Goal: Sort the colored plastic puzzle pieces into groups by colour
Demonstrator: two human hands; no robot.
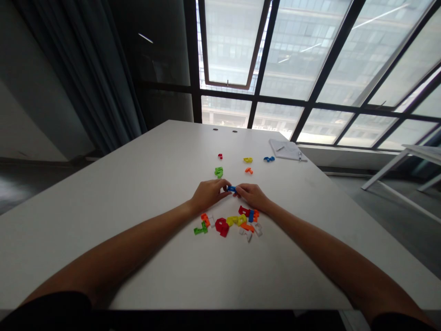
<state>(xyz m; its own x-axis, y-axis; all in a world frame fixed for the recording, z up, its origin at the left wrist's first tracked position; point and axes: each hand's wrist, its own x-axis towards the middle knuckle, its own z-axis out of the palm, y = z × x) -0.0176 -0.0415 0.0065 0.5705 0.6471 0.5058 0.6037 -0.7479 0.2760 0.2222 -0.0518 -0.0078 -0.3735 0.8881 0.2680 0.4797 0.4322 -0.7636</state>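
My left hand [207, 194] and my right hand [252, 195] meet over the middle of the white table [138, 184]. Both pinch a small blue plastic piece [231, 188] between their fingertips, one hand at each end. Just in front of my wrists lies a heap of several small coloured pieces [237, 224]: red, orange, yellow, green, blue and white. Beyond my hands lie a green piece [218, 172], an orange piece [248, 170], a yellow piece [247, 160], a red piece [220, 156] and another blue piece [269, 159].
A sheet of paper with a pen [287, 149] lies at the far right corner of the table. Large windows [292, 59] stand behind the table, a dark curtain [99, 73] hangs at the left, and another white table [413, 158] stands at the right.
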